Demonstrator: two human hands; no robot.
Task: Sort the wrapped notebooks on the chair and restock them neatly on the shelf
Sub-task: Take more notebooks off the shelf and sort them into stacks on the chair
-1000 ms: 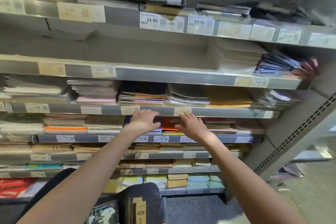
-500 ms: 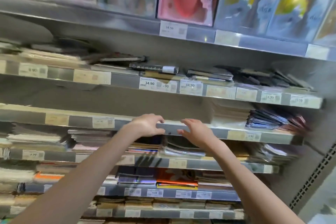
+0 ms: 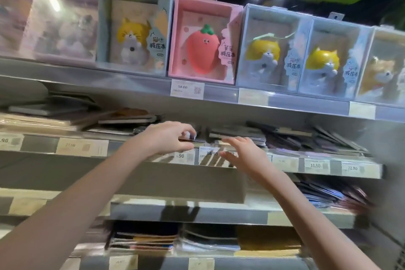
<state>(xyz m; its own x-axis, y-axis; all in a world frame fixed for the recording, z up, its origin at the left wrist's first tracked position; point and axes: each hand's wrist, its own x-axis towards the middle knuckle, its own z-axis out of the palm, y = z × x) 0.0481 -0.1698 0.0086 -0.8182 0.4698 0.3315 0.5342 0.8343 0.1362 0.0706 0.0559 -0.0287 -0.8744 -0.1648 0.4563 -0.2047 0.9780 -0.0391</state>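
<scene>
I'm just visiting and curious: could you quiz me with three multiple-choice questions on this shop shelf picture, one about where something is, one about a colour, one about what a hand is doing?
1. Where is the strawberry box?
A. top shelf, between cat boxes
B. bottom shelf
C. in the left hand

2. What colour is that box?
A. green
B. pink
C. black

3. How is the right hand?
A. clenched in a fist
B. gripping a box
C. fingers spread, holding nothing

Answers:
1 A: it stands in the top row with a cat box on each side.
2 B: its frame is plainly pink.
3 C: its fingers reach straight towards the notebooks, empty.
</scene>
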